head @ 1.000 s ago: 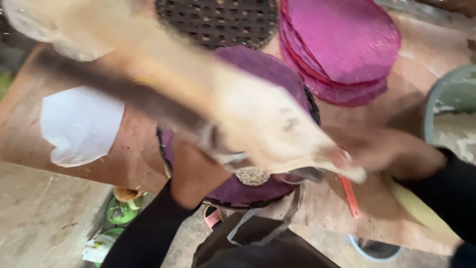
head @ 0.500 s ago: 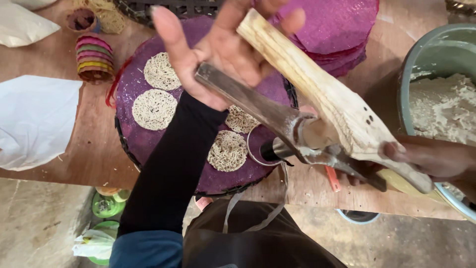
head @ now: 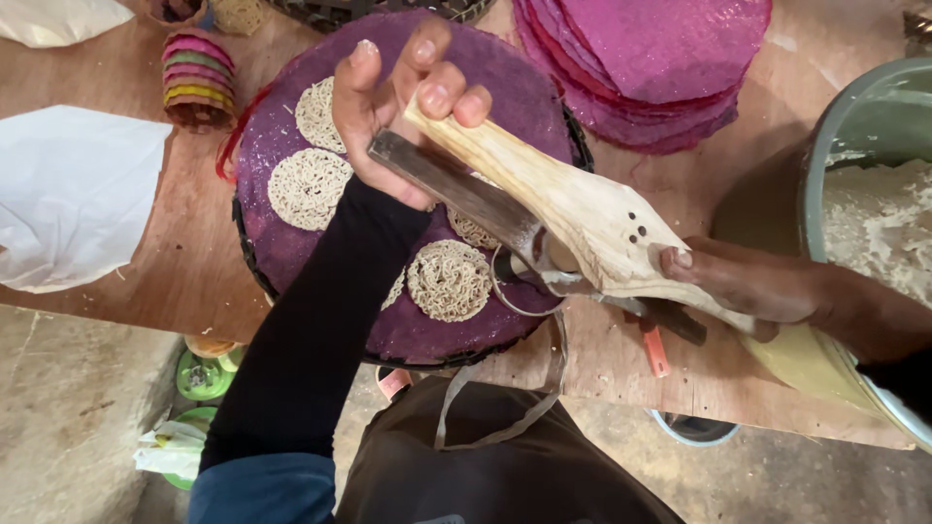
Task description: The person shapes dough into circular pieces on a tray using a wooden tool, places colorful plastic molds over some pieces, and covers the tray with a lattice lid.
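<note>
Gripping the wooden press [head: 582, 218] over the purple mat [head: 505, 78], the left hand [head: 398, 107] clamped its handle ends at eleven o'clock while the right hand [head: 748, 286] closed on its four-o'clock end, seemingly to steady it above the noodle rounds [head: 449, 281].

Grey basin [head: 825, 155] cut by right edge

The left hand [head: 403, 107] is raised, its palm turned to the right, fingers curled closed around something, and the black sleeve covers the forearm. The right hand [head: 743, 286] reaches in from the right, fingers bent in a grip.
</note>
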